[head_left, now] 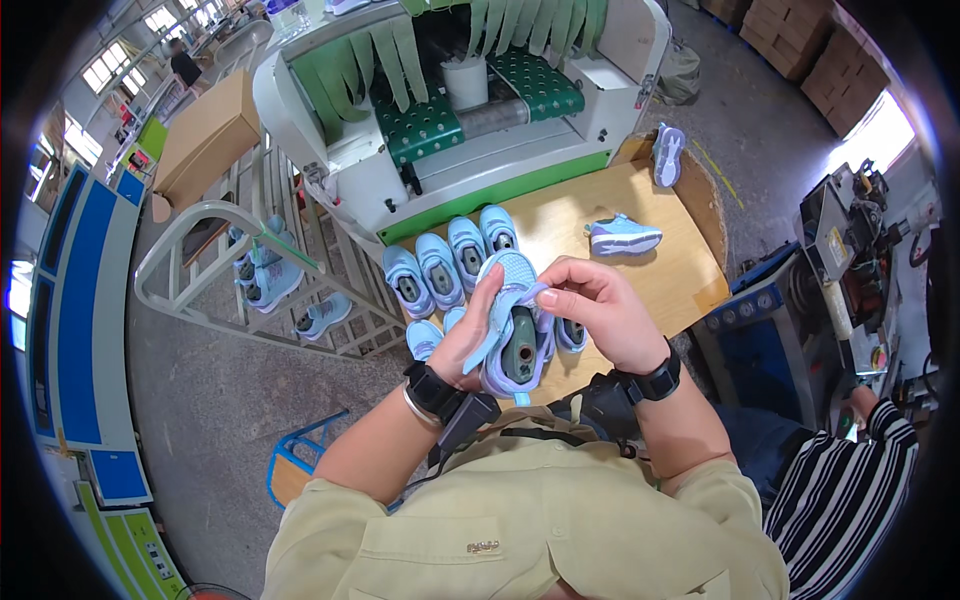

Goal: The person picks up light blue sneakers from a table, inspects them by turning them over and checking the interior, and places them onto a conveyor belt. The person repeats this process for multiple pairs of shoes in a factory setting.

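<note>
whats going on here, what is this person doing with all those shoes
A person at a wooden worktable holds a small light blue and lilac shoe in both hands. The left hand cradles it from the side while the right hand pinches the upper near the tongue. A row of matching shoes lies on the table behind it, in front of a conveyor machine with green flaps. One more shoe sits alone farther right. Another person in a striped sleeve is at the right.

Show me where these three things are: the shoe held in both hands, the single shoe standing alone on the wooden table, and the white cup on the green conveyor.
held shoe [516, 345], head view, on its grey insert.
lone shoe [622, 236], head view, on its side.
white cup [466, 84], head view, on its wall.
</note>
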